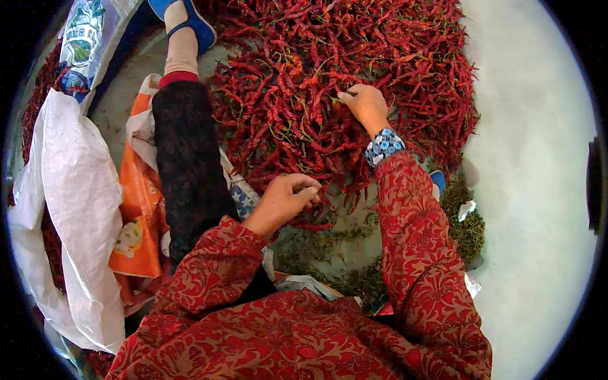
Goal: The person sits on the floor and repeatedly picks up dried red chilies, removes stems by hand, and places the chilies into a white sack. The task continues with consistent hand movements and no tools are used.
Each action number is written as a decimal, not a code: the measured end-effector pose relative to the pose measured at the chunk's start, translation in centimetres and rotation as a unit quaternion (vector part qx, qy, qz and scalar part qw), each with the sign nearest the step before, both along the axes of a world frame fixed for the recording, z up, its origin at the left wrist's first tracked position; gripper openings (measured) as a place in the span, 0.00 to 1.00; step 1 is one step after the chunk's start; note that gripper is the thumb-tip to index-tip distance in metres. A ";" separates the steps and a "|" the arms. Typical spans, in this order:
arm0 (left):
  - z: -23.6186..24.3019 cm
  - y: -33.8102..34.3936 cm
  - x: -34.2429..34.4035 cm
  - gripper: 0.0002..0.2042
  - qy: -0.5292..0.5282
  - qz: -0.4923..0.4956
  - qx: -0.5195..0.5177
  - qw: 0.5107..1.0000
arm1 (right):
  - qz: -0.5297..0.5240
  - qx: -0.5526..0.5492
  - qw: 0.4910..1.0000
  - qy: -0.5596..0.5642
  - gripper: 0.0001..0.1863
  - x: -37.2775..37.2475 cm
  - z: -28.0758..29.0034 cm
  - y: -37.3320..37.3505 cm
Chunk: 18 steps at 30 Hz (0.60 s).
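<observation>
Nearest, the left hand (285, 199) curls loosely, any hold unclear, at the near edge of the red chili peppers (304, 88), whose long axes point every way under and beyond the farther right hand (367, 106), fingertips bunched, grip unclear.

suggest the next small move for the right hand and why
Perhaps pinch one of the dried red chilies with the right hand: its fingertips reach the pile, though whether they grip one now is unclear.
</observation>
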<state>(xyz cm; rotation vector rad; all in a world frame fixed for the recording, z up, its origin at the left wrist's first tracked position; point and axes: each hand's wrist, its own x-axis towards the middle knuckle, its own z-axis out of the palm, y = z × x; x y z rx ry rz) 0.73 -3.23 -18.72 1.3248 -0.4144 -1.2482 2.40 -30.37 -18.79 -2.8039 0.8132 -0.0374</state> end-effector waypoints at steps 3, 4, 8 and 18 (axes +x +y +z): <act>0.1 -0.6 0.2 0.10 -0.028 0.001 0.017 0.999 | 0.065 0.000 0.997 -0.047 0.18 -0.4 0.3 -0.9; 0.6 -0.7 0.3 0.10 -0.006 0.016 0.018 1.000 | 0.048 0.000 0.996 -0.069 0.16 -1.4 1.8 -0.6; 1.2 0.0 0.3 0.15 -0.195 0.121 -0.109 0.967 | 0.004 0.089 0.968 -0.233 0.11 -5.3 9.2 6.5; 1.6 1.0 -4.3 0.15 -0.080 -0.057 -0.156 0.983 | -0.153 0.446 0.851 -0.230 0.10 -15.1 7.2 17.8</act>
